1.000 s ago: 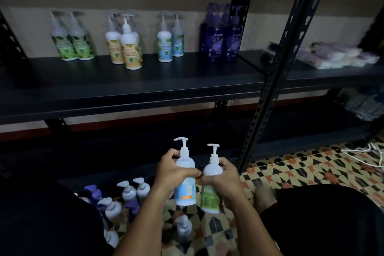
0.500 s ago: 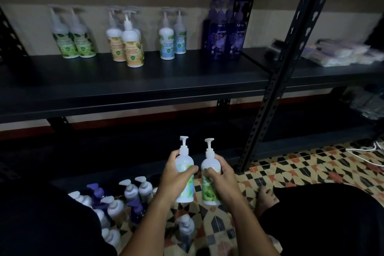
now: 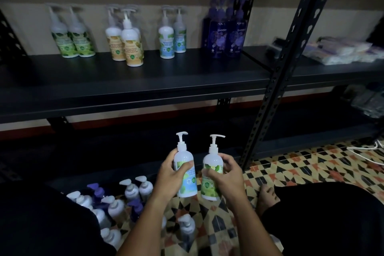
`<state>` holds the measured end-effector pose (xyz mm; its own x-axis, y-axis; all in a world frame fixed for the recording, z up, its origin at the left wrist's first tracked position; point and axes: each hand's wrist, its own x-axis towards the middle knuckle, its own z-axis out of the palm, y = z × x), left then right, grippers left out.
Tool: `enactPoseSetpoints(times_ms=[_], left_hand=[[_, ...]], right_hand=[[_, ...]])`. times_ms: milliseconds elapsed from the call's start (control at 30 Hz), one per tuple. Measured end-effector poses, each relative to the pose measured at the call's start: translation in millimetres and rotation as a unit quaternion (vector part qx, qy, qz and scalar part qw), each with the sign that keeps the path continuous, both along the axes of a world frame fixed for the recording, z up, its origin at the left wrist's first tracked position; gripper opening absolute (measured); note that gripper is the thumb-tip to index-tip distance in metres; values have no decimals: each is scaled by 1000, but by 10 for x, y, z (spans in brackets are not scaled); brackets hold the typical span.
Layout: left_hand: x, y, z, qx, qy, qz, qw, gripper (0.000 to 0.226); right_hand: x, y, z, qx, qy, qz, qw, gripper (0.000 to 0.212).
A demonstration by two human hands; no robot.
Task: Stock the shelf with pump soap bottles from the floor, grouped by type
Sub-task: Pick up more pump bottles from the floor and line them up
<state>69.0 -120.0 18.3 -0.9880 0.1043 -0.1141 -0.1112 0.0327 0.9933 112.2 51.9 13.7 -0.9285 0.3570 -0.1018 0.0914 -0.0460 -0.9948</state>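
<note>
My left hand [image 3: 169, 176] grips a white pump bottle with a blue label [image 3: 187, 181], held upright below the shelf. Beside it, my right hand [image 3: 227, 174] grips a white pump bottle with a green label [image 3: 211, 181]. On the black shelf [image 3: 145, 81] stand grouped bottles: green-label ones [image 3: 71, 41] at the left, then yellow-label ones [image 3: 126, 45], blue-label ones [image 3: 171, 37] and dark purple ones [image 3: 226, 33]. Several more white and purple pump bottles [image 3: 116, 206] stand on the floor at lower left.
A black perforated upright post [image 3: 278, 81] rises right of my hands. White packets [image 3: 340, 52] lie on the neighbouring shelf at right. The floor is patterned tile [image 3: 301, 166]; my bare foot [image 3: 267, 195] and dark-clad knees frame the bottom. A white cable [image 3: 372, 148] lies far right.
The two bottles have come slightly apart and turned so their labels face me more. My right hand shifted its hold lower on the green-label bottle. The view tilted a little.
</note>
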Motion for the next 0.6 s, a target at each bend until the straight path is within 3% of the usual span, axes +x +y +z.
enactPoseSetpoints(times_ms=[167, 300, 433, 600], left_hand=[[35, 22, 11, 20, -20, -47, 998, 37], [86, 48, 46, 17, -3, -51, 999, 47], [102, 27, 58, 19, 23, -51, 998, 72], [98, 29, 70, 9, 43, -8, 999, 71]], right_hand=[[-14, -14, 12, -6, 8, 22, 1000, 41], [-6, -32, 53, -19, 9, 44, 999, 45], [11, -47, 47, -20, 22, 34, 999, 53], [-2, 10, 45, -7, 21, 8, 1000, 61]])
